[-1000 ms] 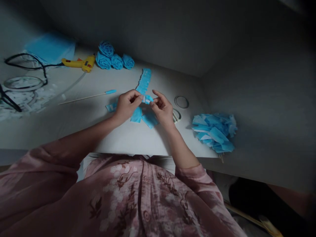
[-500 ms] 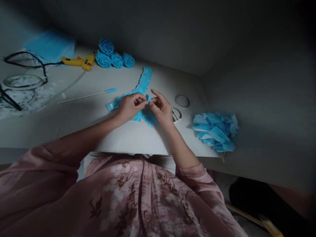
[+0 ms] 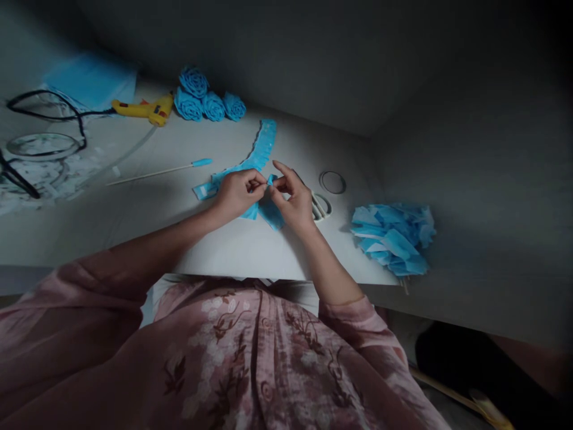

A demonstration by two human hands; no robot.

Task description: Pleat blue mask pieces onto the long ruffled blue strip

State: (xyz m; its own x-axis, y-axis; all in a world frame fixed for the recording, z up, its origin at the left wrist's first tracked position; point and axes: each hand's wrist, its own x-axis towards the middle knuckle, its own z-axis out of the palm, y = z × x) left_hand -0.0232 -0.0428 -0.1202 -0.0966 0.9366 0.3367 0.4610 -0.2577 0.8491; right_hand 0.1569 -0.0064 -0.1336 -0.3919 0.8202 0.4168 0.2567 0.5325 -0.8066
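Observation:
My left hand (image 3: 239, 190) and my right hand (image 3: 293, 198) meet over the middle of the table. Between their fingertips is a small folded piece of blue material (image 3: 271, 179), pinched by the thumb and fingers of both. Beneath and behind them lies a blue strip with a ruffled edge (image 3: 263, 143), and more flat blue pieces (image 3: 270, 214) show below the hands. A pair of scissors (image 3: 321, 206) with pale handles lies beside my right hand, partly hidden by it. To the left rests a thin stick (image 3: 156, 174) with a blue-wrapped tip.
Rolled blue flowers (image 3: 196, 95) sit at the back beside a yellow glue gun (image 3: 145, 110). A blue stack (image 3: 92, 80), a tape ring (image 3: 42, 146) and white scraps (image 3: 58, 176) lie left. A thin ring (image 3: 332, 182) and a blue bunch on sticks (image 3: 391, 239) are right.
The blue piece has turned slightly between my fingertips and the right fingers have shifted a little. Both hands stay in nearly the same place.

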